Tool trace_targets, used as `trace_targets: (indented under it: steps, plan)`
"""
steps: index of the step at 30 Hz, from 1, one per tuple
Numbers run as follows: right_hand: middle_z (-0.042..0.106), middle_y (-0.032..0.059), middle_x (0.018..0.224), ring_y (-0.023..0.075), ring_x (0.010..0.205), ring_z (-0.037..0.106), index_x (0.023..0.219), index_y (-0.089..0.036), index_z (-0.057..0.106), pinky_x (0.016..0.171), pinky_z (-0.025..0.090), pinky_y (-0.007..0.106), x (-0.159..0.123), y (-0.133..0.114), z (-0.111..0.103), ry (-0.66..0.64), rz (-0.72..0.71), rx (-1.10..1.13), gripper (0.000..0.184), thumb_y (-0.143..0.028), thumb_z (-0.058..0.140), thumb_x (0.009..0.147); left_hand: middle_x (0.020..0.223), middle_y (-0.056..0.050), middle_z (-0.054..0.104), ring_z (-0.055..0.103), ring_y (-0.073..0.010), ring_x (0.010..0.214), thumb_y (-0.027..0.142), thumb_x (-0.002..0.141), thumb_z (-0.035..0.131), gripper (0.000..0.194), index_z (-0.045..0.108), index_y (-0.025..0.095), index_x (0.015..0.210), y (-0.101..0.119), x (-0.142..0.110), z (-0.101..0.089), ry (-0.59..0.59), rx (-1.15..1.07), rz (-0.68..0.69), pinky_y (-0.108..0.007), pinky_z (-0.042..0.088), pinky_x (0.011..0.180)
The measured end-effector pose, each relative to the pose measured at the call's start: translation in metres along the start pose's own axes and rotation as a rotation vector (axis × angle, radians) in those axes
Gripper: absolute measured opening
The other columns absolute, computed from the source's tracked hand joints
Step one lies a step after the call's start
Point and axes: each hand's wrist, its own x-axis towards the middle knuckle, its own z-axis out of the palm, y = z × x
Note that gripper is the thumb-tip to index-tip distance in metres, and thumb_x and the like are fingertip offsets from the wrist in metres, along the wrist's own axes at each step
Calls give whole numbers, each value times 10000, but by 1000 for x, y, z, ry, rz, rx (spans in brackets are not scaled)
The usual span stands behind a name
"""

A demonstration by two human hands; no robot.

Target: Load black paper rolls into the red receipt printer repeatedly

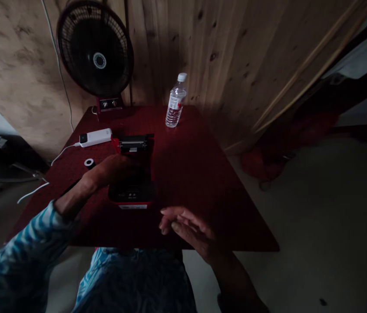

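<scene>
A small black and red printer-like device (133, 174) stands on the dark red table (196, 174) with its lid open toward the back. My left hand (113, 170) rests on the device's left side, fingers curled over its top; what they grip is hidden in the dark. My right hand (186, 226) hovers near the table's front edge, fingers stretched out and apart, holding nothing. A small black roll with a white core (89, 163) lies just left of my left wrist.
A white power strip (94, 137) with its cable lies at the back left. A black table fan (96, 52) stands at the back edge, a clear water bottle (176, 102) to its right. Wooden wall behind; red cloth (261, 161) on the floor at right.
</scene>
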Motion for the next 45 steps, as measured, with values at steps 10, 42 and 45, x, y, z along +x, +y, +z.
trace_targets:
  steps: [10, 42, 45]
  plan:
    - [745, 31, 993, 167, 912, 698, 1123, -280, 700, 907, 550, 354, 42, -19, -7, 296, -189, -58, 285, -477, 667, 921, 1151, -65, 759, 701, -237, 1027, 494, 977, 582, 342, 714, 260, 1188, 2, -81, 55, 559, -206, 139, -364, 525, 895]
    - [712, 94, 1224, 255, 1292, 594, 1162, -259, 664, 1096, 469, 515, 88, 22, 0, 327, -710, -866, 337, -376, 372, 1042, 1322, -149, 671, 582, -308, 1237, 464, 1015, 460, 442, 619, 211, 1340, -15, -89, 81, 795, -34, 98, -495, 431, 1068]
    - [710, 92, 1233, 257, 1298, 592, 1168, -264, 673, 1103, 470, 518, 88, 24, 0, 330, -702, -863, 365, -409, 362, 1041, 1365, -145, 656, 576, -303, 1261, 475, 1030, 405, 469, 618, 216, 1356, -22, -89, 90, 751, -12, 89, -497, 409, 1089]
